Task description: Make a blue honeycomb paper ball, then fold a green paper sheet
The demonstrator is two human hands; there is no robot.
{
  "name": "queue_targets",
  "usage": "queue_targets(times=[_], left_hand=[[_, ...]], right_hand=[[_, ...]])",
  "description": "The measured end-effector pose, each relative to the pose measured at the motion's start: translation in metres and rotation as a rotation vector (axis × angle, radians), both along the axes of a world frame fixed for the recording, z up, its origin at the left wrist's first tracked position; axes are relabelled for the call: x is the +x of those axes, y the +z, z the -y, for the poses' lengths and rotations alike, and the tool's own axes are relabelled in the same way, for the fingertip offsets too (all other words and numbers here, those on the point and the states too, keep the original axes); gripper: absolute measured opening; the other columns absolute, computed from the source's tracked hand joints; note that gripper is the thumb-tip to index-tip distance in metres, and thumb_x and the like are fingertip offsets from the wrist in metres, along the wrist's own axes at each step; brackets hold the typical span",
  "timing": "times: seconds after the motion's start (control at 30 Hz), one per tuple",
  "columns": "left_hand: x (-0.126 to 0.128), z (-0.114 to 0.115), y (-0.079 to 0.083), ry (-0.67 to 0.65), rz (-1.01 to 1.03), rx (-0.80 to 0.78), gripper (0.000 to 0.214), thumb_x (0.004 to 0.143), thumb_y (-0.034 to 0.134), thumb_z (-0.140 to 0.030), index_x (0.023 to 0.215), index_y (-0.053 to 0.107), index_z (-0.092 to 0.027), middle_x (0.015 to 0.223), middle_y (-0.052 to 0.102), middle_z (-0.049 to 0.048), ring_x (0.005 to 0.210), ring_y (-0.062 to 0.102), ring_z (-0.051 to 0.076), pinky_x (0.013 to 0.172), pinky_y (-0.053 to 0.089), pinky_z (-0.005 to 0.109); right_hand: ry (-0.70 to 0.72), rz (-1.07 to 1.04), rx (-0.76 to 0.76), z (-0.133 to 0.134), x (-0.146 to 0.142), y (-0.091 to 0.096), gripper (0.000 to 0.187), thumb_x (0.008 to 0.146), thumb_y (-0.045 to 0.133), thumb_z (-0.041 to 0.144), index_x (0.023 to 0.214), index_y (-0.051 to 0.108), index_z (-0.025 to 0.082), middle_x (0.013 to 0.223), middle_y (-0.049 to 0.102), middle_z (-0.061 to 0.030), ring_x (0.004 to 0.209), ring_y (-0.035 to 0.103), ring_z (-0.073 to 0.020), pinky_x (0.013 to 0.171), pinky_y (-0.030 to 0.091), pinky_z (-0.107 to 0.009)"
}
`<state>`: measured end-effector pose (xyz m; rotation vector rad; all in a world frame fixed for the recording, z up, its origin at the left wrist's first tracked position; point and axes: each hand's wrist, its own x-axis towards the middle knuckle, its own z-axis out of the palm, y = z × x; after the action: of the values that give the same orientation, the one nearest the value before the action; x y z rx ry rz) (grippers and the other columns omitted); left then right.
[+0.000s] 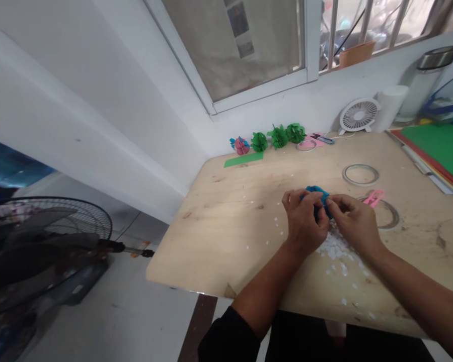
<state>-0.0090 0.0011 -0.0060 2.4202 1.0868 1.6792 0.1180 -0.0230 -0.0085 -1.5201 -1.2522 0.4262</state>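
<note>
My left hand (pixel 305 221) and my right hand (pixel 353 221) meet over the middle of a wooden table (pixel 230 236). Both are closed on a blue folded paper piece (pixel 317 193), which shows between and above the fingers; most of it is hidden by them. A heap of small white paper scraps (pixel 335 247) lies on the table just under the hands. A pink clip (pixel 373 197) rests to the right of my right hand, on a tape ring (pixel 389 217).
Three green paper flowers (pixel 278 137) and a pink-and-blue one (pixel 240 145) line the wall, beside a green paper strip (pixel 243 160), scissors (pixel 323 138) and a tape ring (pixel 360 174). A small white fan (pixel 358 115), a bottle (pixel 425 80) and coloured sheets (pixel 443 148) stand at right. A floor fan (pixel 41 246) is at left.
</note>
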Motion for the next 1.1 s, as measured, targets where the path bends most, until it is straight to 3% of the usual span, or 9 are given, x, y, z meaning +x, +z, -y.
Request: queue_targets(times=[0.3, 0.43, 0.53, 0.63, 0.83, 0.93, 1.1], left_hand=[[-0.001, 0.009, 0.001, -0.219, 0.177, 0.065, 0.037, 0.080, 0.059, -0.010, 0.114, 0.048, -0.022, 0.075, 0.059, -0.0009, 0.091, 0.059, 0.021, 0.084, 0.053, 0.039], [-0.001, 0.010, 0.001, -0.254, 0.246, 0.041, 0.037, 0.081, 0.058, -0.009, 0.115, 0.050, -0.021, 0.085, 0.062, 0.0020, 0.094, 0.059, 0.020, 0.086, 0.053, 0.039], [-0.006, 0.005, 0.000, -0.164, 0.376, -0.119, 0.039, 0.085, 0.057, -0.014, 0.123, 0.048, -0.020, 0.104, 0.063, 0.0081, 0.103, 0.061, 0.021, 0.095, 0.050, 0.043], [-0.010, -0.006, -0.004, -0.133, 0.534, -0.424, 0.052, 0.088, 0.060, -0.024, 0.136, 0.040, -0.020, 0.117, 0.063, 0.0113, 0.113, 0.061, 0.022, 0.104, 0.044, 0.046], [-0.008, -0.019, -0.014, -0.444, 0.901, -1.058, 0.067, 0.082, 0.075, -0.046, 0.139, 0.043, -0.027, 0.123, 0.065, 0.0090, 0.117, 0.062, 0.024, 0.100, 0.046, 0.039], [-0.003, -0.016, -0.015, -0.501, 0.962, -1.158, 0.076, 0.075, 0.080, -0.054, 0.138, 0.047, -0.028, 0.119, 0.067, 0.0074, 0.116, 0.063, 0.026, 0.101, 0.046, 0.040], [0.000, -0.012, -0.018, -0.474, 0.882, -1.100, 0.077, 0.076, 0.079, -0.056, 0.140, 0.045, -0.029, 0.125, 0.065, 0.0078, 0.120, 0.061, 0.026, 0.107, 0.042, 0.043]], right_hand=[[-0.083, -0.059, -0.005, -0.001, 0.007, 0.006, 0.028, 0.078, 0.059, 0.043, 0.077, 0.073, 0.019, 0.067, 0.071, -0.0035, 0.054, 0.062, -0.0174, 0.051, 0.047, -0.028], [-0.099, -0.076, 0.009, -0.001, 0.009, 0.009, 0.028, 0.079, 0.059, 0.043, 0.077, 0.074, 0.019, 0.065, 0.070, -0.0031, 0.055, 0.062, -0.0178, 0.052, 0.048, -0.028], [-0.100, -0.061, 0.020, 0.000, 0.010, 0.010, 0.028, 0.078, 0.059, 0.043, 0.076, 0.073, 0.020, 0.062, 0.069, -0.0027, 0.053, 0.061, -0.0180, 0.051, 0.048, -0.028], [-0.085, -0.046, 0.045, 0.001, 0.010, 0.010, 0.027, 0.078, 0.059, 0.044, 0.076, 0.073, 0.021, 0.064, 0.070, -0.0026, 0.054, 0.061, -0.0181, 0.052, 0.048, -0.029], [0.002, -0.026, 0.066, 0.001, 0.010, 0.002, 0.026, 0.081, 0.059, 0.044, 0.080, 0.072, 0.022, 0.069, 0.071, -0.0016, 0.059, 0.062, -0.0181, 0.057, 0.050, -0.030], [0.019, 0.017, 0.053, 0.001, 0.010, 0.000, 0.027, 0.082, 0.058, 0.045, 0.080, 0.071, 0.022, 0.070, 0.071, -0.0021, 0.060, 0.063, -0.0184, 0.057, 0.050, -0.030], [0.039, 0.147, 0.081, 0.002, 0.009, 0.001, 0.026, 0.084, 0.055, 0.041, 0.083, 0.072, 0.021, 0.075, 0.073, -0.0045, 0.062, 0.064, -0.0191, 0.059, 0.050, -0.031]])
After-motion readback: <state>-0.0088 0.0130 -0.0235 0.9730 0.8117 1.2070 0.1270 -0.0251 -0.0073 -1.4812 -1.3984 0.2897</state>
